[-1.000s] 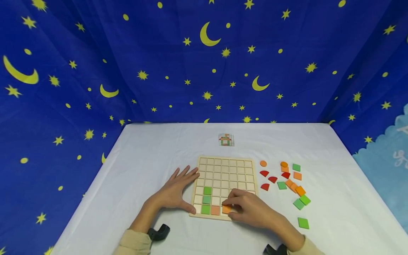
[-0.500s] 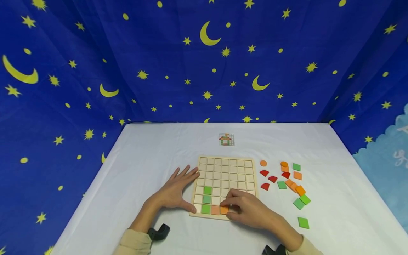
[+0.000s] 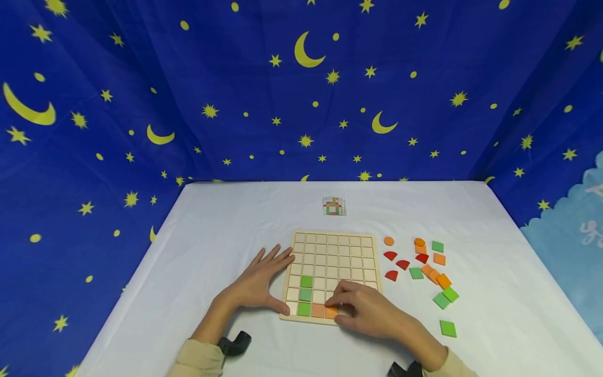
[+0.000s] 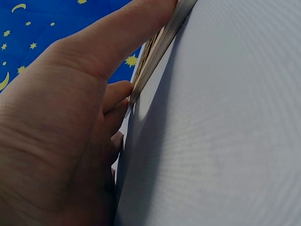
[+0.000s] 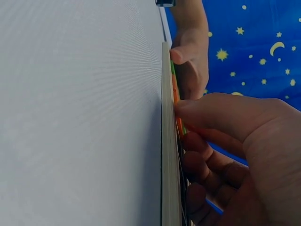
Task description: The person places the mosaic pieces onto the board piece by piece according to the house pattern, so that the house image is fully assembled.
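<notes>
A wooden grid board [image 3: 332, 259] lies on the white table. My left hand [image 3: 256, 283] has its fingers spread along the board's left side, with the thumb at the near left corner. My right hand [image 3: 369, 309] pinches an orange square tile [image 3: 331, 311] between thumb and fingertips, low in the board's near row. Directly left of that tile sits a salmon square tile [image 3: 317, 311]. A column of green tiles [image 3: 305, 295] fills cells further left. In the right wrist view the thumb [image 5: 190, 109] touches the board's edge region; the tile's far part is hidden by fingers.
Right of the board lie red quarter-circle pieces [image 3: 402, 265], an orange round piece [image 3: 388, 241], several orange squares [image 3: 444, 281] and green squares [image 3: 448, 329], some overlapping. A small printed pattern card [image 3: 334, 206] lies beyond the board. A starry blue curtain [image 3: 264, 94] surrounds the table.
My right hand has shifted slightly left with the orange tile, which now sits against the salmon one. Over the last half second it has barely moved. The left hand stays in place.
</notes>
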The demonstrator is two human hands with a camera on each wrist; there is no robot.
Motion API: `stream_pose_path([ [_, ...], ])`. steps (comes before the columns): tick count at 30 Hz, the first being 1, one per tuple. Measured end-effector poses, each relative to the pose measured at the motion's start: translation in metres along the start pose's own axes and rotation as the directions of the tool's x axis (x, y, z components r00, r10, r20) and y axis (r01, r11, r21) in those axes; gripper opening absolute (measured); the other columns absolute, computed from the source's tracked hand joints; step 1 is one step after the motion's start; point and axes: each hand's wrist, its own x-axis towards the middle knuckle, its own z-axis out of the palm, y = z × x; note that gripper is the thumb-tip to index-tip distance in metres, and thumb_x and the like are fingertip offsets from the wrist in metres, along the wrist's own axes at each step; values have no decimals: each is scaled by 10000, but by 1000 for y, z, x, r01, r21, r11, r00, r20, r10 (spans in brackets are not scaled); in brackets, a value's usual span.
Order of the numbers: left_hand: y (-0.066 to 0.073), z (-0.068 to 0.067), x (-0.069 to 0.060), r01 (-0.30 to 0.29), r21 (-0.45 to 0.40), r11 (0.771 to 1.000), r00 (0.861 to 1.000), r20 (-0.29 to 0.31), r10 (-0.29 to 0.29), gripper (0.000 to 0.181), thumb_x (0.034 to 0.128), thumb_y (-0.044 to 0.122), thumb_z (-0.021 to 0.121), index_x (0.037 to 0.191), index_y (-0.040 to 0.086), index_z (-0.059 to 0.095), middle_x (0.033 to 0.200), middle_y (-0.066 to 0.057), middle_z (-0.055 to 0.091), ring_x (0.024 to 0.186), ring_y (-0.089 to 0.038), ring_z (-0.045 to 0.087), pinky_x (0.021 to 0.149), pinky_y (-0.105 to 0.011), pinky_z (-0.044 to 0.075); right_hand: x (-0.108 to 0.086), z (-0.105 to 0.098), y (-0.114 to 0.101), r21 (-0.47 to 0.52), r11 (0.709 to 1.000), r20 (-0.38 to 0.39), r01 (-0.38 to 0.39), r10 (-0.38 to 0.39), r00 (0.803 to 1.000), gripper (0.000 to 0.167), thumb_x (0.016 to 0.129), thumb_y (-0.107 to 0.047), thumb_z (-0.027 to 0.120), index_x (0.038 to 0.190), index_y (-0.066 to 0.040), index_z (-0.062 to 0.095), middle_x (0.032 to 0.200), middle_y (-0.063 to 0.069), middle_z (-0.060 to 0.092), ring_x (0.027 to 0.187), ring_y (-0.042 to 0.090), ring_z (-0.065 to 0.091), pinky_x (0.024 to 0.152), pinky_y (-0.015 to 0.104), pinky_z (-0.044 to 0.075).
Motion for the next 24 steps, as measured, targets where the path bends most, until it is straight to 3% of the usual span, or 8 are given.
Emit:
stream_pose_path([
  [5, 1, 0, 0, -14, -9, 1000, 1000, -14, 14, 1242, 540, 772, 737, 1516, 131, 311, 1590, -9, 186, 1448, -309, 88, 1143, -543, 26, -2, -4, 1, 6, 1000, 4, -22, 22, 1000, 231, 838, -262, 725, 1064, -306, 725, 954, -202, 559, 775, 15, 507, 668, 173, 430],
  [15, -1, 1, 0, -31, 13, 999, 999, -18, 31, 1239, 550, 773, 730, 1517, 126, 305, 1593, -14, 177, 1448, -311, 87, 1142, -547, 28, -17, -19, 14, 10, 999, -57, -54, 54, 997, 185, 855, -214, 720, 1032, -268, 721, 921, -193, 581, 754, -3, 530, 655, 180, 469],
  [24, -1, -1, 0, 3, 3, 1000, 1000, 12, -3, 1244, 552, 783, 721, 1530, 157, 274, 1600, 32, 137, 1455, -266, 45, 1150, -504, -14, -36, -42, 33, -3, 986, -139, -168, 166, 976, 206, 863, -203, 733, 1061, -253, 715, 920, -189, 583, 752, 17, 530, 620, 195, 473],
])
